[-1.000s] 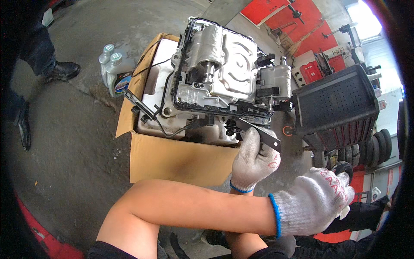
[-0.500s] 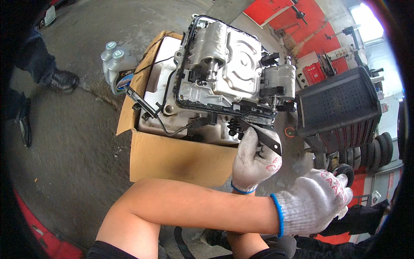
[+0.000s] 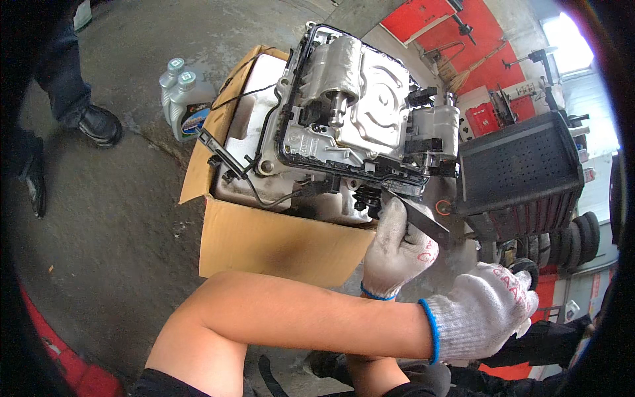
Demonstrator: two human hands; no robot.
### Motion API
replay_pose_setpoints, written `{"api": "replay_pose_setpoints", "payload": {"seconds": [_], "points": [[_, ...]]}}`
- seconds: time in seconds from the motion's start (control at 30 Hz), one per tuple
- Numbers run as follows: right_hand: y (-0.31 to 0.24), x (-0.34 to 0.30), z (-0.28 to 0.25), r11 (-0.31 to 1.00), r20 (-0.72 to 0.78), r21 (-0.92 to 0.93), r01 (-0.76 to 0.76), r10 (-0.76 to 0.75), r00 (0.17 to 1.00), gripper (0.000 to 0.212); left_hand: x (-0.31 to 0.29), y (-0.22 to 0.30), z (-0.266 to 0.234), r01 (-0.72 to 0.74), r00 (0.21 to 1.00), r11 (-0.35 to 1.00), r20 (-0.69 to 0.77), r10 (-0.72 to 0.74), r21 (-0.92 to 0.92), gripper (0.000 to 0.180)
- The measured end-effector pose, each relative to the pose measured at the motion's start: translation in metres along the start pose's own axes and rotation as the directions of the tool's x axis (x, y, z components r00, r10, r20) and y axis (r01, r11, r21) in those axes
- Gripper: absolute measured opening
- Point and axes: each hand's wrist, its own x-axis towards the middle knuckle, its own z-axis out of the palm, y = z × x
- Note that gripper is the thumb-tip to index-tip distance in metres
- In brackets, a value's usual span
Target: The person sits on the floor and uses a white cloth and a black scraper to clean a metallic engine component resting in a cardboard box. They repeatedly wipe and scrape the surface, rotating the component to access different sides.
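Two things to handle here: a silvery metal unit (image 3: pixel 380 109) and a dark flat blade (image 3: pixel 426 223).

Unit sits on a pale moulded piece (image 3: pixel 231 190) in an open cardboard box (image 3: pixel 284 248), cylinders (image 3: pixel 340 69) and stamped cover facing up. Reads as heavy and rigid to me; a two-handed lift. I'd take it by the casting, e.g. the corner lug (image 3: pixel 268 174), not by the hanging connector strip (image 3: pixel 221 157), the thin cable (image 3: pixel 246 96) or the black ribbed part (image 3: pixel 368 196); those look like the fragile bits. Black seal (image 3: pixel 307 163) round the rim is probably soft, easily nicked. Smooth metal could slip if oily.

Blade looks thin, light, stiff. Right hand (image 3: pixel 400 248) has it pinched, thumb along the flat, fingers folded round behind; tip points at the unit's near edge by the ribbed part. Can't tell if it touches. Best hold is the wide end; treat the edge as sharp, knit glove won't stop much.

Left arm crosses over the right. Left hand (image 3: pixel 486 309) is well apart from the unit, fingers curled; can't tell from here whether they grip anything.
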Motion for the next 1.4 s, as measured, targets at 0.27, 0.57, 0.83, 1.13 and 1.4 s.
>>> {"api": "replay_pose_setpoints", "payload": {"seconds": [0.27,0.57,0.83,1.13,1.4], "points": [[-0.031,-0.001,0.003,0.955,0.014,-0.088,-0.285,0.287,0.958,0.007,-0.004,-0.003,-0.002,0.04,0.999,0.998,-0.018,-0.039,0.042,0.024],[-0.02,0.001,0.006,0.973,0.097,-0.067,-0.219,0.224,0.97,0.007,-0.003,-0.003,-0.004,0.057,0.998,0.997,0.023,-0.058,0.05,0.023],[-0.015,0.002,0.003,0.976,0.099,-0.09,-0.196,0.205,0.974,0.007,-0.003,-0.004,0.0,0.057,0.995,0.998,0.079,-0.059,0.027,0.024],[-0.012,-0.004,0.005,0.969,0.075,-0.122,-0.214,0.224,0.972,0.006,-0.004,-0.011,0.004,0.057,0.997,0.997,0.05,-0.06,0.055,0.024],[-0.006,-0.006,0.007,0.954,-0.005,0.041,-0.296,0.296,0.955,0.007,-0.007,-0.009,0.003,0.037,0.998,0.996,0.041,-0.04,0.086,0.024]]}}
